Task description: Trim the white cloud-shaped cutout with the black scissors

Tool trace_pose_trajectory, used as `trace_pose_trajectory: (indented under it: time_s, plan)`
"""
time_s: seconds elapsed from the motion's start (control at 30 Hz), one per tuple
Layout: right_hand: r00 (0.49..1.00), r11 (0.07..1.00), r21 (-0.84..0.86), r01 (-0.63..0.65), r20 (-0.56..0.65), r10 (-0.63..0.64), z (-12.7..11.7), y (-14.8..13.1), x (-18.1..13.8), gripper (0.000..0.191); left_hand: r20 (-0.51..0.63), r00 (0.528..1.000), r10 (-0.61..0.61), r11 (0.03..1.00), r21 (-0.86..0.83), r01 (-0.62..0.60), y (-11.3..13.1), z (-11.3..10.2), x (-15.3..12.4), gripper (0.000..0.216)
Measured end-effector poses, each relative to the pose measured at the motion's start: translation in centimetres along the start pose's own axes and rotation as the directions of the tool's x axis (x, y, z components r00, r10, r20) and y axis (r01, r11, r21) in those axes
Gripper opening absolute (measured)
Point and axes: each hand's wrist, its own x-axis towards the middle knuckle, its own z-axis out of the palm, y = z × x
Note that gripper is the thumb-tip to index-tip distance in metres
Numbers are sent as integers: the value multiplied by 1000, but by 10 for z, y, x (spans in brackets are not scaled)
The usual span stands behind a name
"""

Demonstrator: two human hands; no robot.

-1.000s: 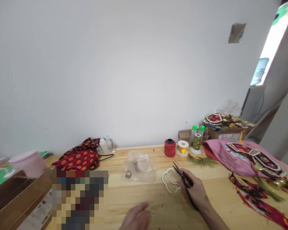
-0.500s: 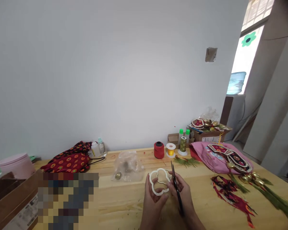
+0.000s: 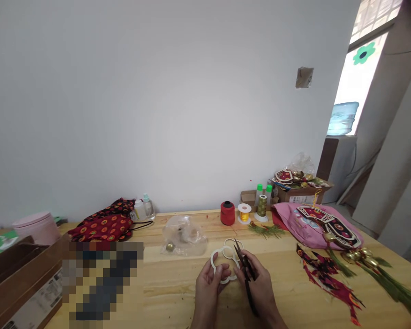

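My left hand point(image 3: 207, 288) pinches a white lobed plastic ring frame point(image 3: 217, 257) just above the wooden table point(image 3: 294, 297), low in the middle of the view. My right hand point(image 3: 262, 285) is closed round dark thread snips point(image 3: 245, 274), whose tips point up at the right side of the frame. The two hands nearly touch over the frame.
A clear plastic bag with small bells point(image 3: 185, 234) lies behind the hands. Red point(image 3: 227, 213), yellow point(image 3: 244, 213) and olive point(image 3: 261, 205) thread spools stand at the back. Red patterned fabric point(image 3: 104, 223) lies left, pink cloth with ornaments point(image 3: 315, 224) and green tassels point(image 3: 393, 283) right, cardboard boxes point(image 3: 17, 278) far left.
My left hand came up from the table's front edge and took hold of the white frame. My right hand with the snips moved left to it. The camera view swung slightly.
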Motion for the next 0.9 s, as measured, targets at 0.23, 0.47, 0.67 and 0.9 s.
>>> trace_pose_trajectory:
  time_s: [0.23,0.47,0.67,0.9]
  plan:
    - [999,1000,6,31,-25,-30,0,2,1,36,-7,1000,1,1000,-30,-1,-1,0,-2,46]
    - [999,1000,11,16,-32,-16,1,-1,1,39,4,1000,15,999,-41,-15,-1,0,-2,42]
    - [999,999,-37,21,-30,-22,1,2,1,38,-5,1000,10,997,-81,-10,0,0,-7,42]
    - [999,994,-108,5,-42,-9,0,9,3,38,6,1000,-8,988,-152,9,-4,-12,-9,34]
